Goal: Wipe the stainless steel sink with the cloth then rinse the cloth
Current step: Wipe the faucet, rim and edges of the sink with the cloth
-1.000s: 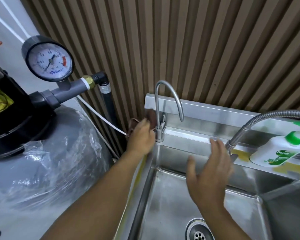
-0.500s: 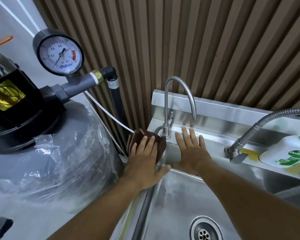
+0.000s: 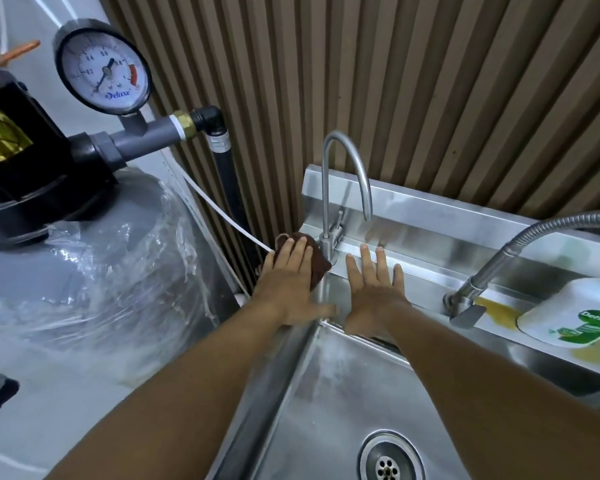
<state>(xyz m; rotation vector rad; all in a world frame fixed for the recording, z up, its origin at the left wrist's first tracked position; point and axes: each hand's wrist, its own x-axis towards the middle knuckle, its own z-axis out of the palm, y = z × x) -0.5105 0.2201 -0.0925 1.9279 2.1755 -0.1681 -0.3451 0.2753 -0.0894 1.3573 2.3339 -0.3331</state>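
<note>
A dark brown cloth (image 3: pixel 316 261) lies on the back left corner of the stainless steel sink (image 3: pixel 329 386), just left of the gooseneck tap (image 3: pixel 329 188). My left hand (image 3: pixel 288 278) presses flat on the cloth with straight fingers. To the right of the tap's base, my right hand (image 3: pixel 374 292) rests flat on the sink's back ledge, fingers spread and holding nothing. The drain (image 3: pixel 390 459) shows at the bottom of the basin.
A grey plastic-wrapped tank (image 3: pixel 84 271) with a pressure gauge (image 3: pixel 104 69) stands close on the left. A flexible metal hose tap (image 3: pixel 492 268) and a white and green soap bottle (image 3: pixel 575 317) sit on the ledge at right. A ribbed wall panel (image 3: pixel 430 81) rises behind.
My left hand pulled the cloth forward from behind the tap and now presses it on the corner. My right hand came down from mid-air onto the back ledge.
</note>
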